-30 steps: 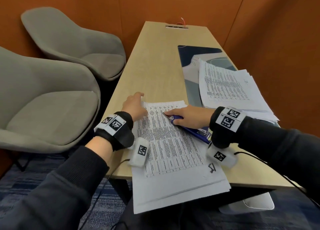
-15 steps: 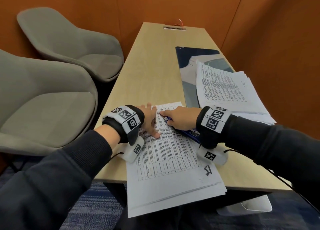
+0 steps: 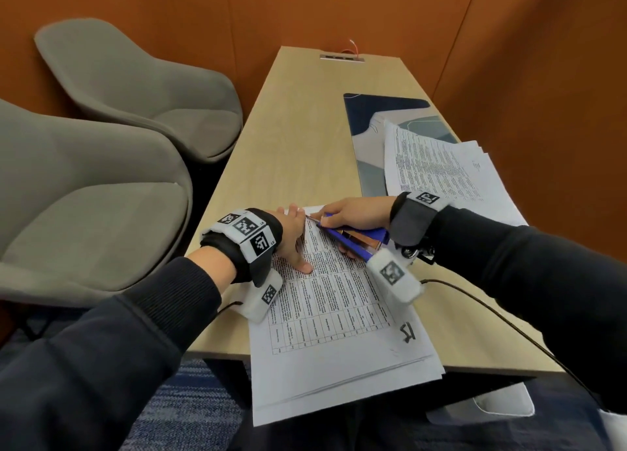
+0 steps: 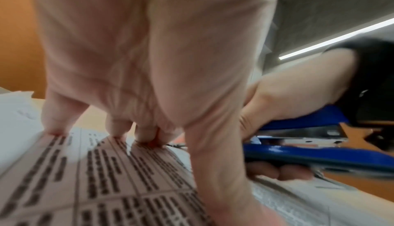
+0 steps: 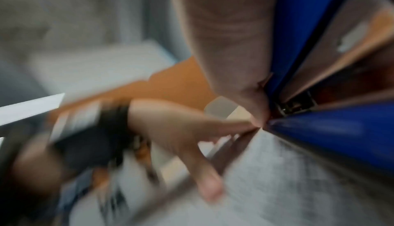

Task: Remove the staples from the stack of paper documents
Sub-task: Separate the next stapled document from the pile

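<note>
A stapled stack of printed papers (image 3: pixel 336 301) lies on the table's near edge and overhangs it. My left hand (image 3: pixel 294 238) presses flat on the top page near its far left corner, fingers straight; its fingertips (image 4: pixel 118 131) bear down on the sheet (image 4: pixel 106 179). My right hand (image 3: pixel 344 213) grips a blue stapler (image 3: pixel 351 243), whose metal tip points at the page's far corner, just beside my left fingers. The stapler (image 4: pixel 319 152) is seen side-on in the left wrist view and blurred (image 5: pixel 324 137) in the right wrist view. The staple itself is hidden.
A second pile of printed sheets (image 3: pixel 441 169) lies at the right on a dark desk mat (image 3: pixel 376 115). Two grey chairs (image 3: pixel 101 193) stand left of the wooden table (image 3: pixel 305 118). A cable (image 3: pixel 502 318) runs from my right wrist.
My left hand has slid from the stack's left edge onto the page, next to the stapler's tip. My right hand has tilted the stapler, its rear raised.
</note>
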A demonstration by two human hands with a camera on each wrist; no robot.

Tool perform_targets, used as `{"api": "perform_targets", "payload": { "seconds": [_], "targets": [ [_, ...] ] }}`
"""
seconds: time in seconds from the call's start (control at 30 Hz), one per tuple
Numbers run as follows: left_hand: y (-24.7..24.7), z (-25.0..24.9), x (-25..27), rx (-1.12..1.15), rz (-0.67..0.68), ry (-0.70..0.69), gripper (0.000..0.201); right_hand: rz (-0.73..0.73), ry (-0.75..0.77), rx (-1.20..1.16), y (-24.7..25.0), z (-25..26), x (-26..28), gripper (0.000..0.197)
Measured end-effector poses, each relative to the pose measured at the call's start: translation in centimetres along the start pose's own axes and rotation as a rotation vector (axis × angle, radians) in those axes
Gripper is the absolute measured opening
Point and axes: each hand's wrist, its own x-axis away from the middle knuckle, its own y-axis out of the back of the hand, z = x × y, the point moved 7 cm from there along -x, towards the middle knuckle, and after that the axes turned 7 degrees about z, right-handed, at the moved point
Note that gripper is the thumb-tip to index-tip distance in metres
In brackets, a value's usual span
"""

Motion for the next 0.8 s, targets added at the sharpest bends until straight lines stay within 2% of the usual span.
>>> {"api": "perform_targets", "payload": {
  "seconds": [0.07,0.13,0.23,0.3,0.37,0.43,0.53,0.63,0.73,0.8],
  "targets": [
    [-0.1,0.0,0.1,0.004,-0.007,0.009,0.126,-0.067,-0.079,0.323,-0.2,1.0,-0.1,0.043],
    [0.0,0.1,0.1,0.011,-0.023,0.010,0.125,-0.193,-0.178,0.626,-0.6,2.3,0.3,0.047],
    [0.2,0.0,0.1,0.014,-0.057,0.009,0.124,-0.221,-0.288,0.878,-2.3,3.0,0.1,0.062],
    [0.2,0.0,0.2,0.013,-0.066,0.007,0.122,-0.233,-0.285,0.950,-2.8,2.6,-0.7,0.069],
    [0.3,0.1,0.4,0.036,-0.065,-0.001,0.123,-0.269,-0.220,0.819,-1.6,2.3,-0.7,0.057],
    [0.3,0.7,1.2,0.134,-0.055,-0.020,0.114,-0.238,-0.169,0.498,-0.6,0.9,-0.4,0.049],
    [0.8,3.9,2.9,0.368,-0.154,0.060,0.069,-0.225,-0.127,0.087,0.7,-2.4,0.1,0.045],
    [-0.2,7.2,4.9,0.488,-0.234,0.258,0.059,-0.209,-0.101,-0.119,0.4,-4.4,0.9,0.047],
    [-2.1,7.5,4.9,0.779,-0.188,0.263,0.035,-0.245,-0.066,-0.235,0.3,-4.9,1.4,0.047],
    [-2.4,6.5,5.2,0.947,-0.197,0.206,0.035,-0.284,-0.056,-0.249,0.3,-5.0,1.6,0.047]
  ]
}}
